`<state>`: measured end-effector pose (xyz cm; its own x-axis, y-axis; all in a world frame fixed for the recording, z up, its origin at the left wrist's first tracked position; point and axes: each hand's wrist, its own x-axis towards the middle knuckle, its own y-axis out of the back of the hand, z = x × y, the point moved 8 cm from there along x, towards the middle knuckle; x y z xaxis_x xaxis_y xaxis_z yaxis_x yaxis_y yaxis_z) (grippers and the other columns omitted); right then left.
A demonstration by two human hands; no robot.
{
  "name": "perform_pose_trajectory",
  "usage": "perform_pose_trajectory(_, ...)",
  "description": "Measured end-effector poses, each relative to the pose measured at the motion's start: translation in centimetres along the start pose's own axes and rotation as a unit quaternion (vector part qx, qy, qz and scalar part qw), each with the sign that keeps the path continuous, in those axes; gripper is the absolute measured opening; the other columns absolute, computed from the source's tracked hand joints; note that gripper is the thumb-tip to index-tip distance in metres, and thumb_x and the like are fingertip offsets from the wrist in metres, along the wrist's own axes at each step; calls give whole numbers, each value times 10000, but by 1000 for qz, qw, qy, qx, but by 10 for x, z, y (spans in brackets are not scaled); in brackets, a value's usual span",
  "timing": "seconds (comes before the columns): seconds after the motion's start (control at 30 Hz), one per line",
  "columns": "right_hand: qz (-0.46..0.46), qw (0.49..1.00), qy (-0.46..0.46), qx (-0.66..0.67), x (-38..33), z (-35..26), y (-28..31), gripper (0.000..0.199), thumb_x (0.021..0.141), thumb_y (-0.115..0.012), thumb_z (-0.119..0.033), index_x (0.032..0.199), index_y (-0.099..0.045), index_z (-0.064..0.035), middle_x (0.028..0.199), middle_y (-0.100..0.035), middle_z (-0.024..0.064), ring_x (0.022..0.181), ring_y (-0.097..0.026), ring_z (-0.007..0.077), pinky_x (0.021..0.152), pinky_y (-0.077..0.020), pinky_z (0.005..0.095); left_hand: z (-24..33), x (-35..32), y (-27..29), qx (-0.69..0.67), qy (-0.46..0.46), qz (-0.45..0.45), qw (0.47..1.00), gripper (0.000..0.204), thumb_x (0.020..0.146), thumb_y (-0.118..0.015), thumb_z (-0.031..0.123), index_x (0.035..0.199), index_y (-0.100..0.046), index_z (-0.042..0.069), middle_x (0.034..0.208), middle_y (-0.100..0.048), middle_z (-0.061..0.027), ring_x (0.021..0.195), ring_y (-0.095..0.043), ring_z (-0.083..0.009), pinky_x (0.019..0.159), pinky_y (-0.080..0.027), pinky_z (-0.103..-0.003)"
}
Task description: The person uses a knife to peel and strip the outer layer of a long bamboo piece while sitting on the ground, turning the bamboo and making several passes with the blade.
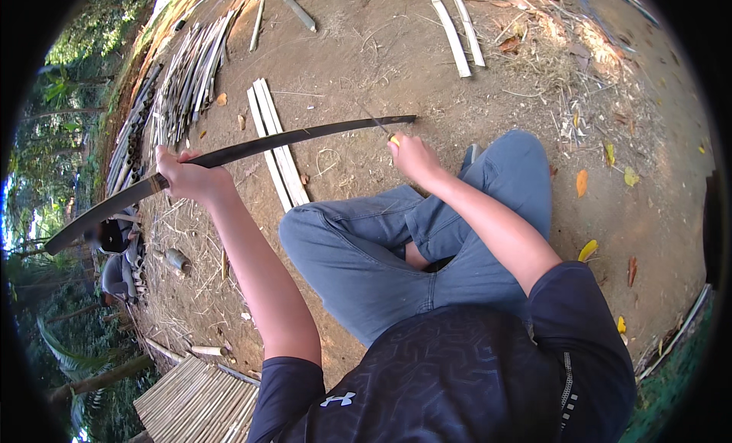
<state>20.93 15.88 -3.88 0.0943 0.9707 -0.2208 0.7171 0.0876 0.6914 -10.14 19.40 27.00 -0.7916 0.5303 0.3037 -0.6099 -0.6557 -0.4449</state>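
A long, dark bamboo strip [267,143] slants across the view from far left to upper middle. My left hand [191,174] is wrapped around it, left of its middle. My right hand [415,159] grips a small knife [394,139] by its yellow handle. The knife's thin blade crosses the strip near its right end; whether the edge touches it I cannot tell. That end of the strip reaches close to the ground beyond my crossed legs [427,237].
Pale split bamboo strips [276,147] lie on the dirt beyond my left knee, with two more [455,27] farther off. Bamboo poles [191,73] are piled at far left. A slatted bamboo panel [200,403] sits at lower left. Another person [116,256] is at the left edge.
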Motion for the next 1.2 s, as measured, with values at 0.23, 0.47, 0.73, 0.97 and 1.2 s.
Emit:
perform_pose_trajectory(0.23, -22, 996, -67, 57, 3, 27, 17, 330, 978, -534, -307, 1018, -632, 6, 937, -692, 240, 921, -671, 423, 788, -524, 524, -6, -6, -30, -11, -3, -36, 999, 316, 867, -732, 290, 887, -501, 76, 680, -455, -1, 584, -468, -113, 535, -406, -269)
perform_pose_trajectory(0.47, -12, 993, 32, 115, -23, -58, 39, 352, 1002, -487, -301, 978, -614, 27, 835, -688, 229, 815, -687, 404, 739, -533, 505, -3, -17, -42, 26, -8, -22, 999, 323, 874, -736, 322, 889, -565, 49, 669, -510, -14, 575, -506, -120, 532, -413, -279)
perform_pose_trajectory(0.73, 37, 992, 94, 82, -46, -157, 85, 330, 1000, -506, -284, 924, -609, 20, 803, -675, 252, 800, -678, 428, 705, -545, 506, 8, -30, -42, 27, 7, 15, 999, 259, 895, -698, 253, 926, -582, 24, 701, -524, -24, 584, -507, -121, 544, -437, -290)
perform_pose_trajectory(0.97, 45, 988, 148, 24, -57, -166, 66, 280, 1002, -509, -240, 941, -573, 25, 812, -671, 286, 723, -702, 384, 588, -574, 450, 10, -23, -23, 28, -10, 24, 999, 264, 907, -686, 235, 953, -552, 12, 734, -526, -39, 626, -525, -129, 550, -440, -290)
perform_pose_trajectory(1.2, -4, 997, 21, 72, -26, -82, 30, 321, 1005, -490, -286, 1064, -609, 6, 892, -689, 247, 862, -688, 412, 754, -544, 511, 11, -18, -14, 17, -30, 7, 999, 265, 898, -692, 235, 955, -554, 15, 730, -521, -34, 620, -520, -131, 551, -438, -287)
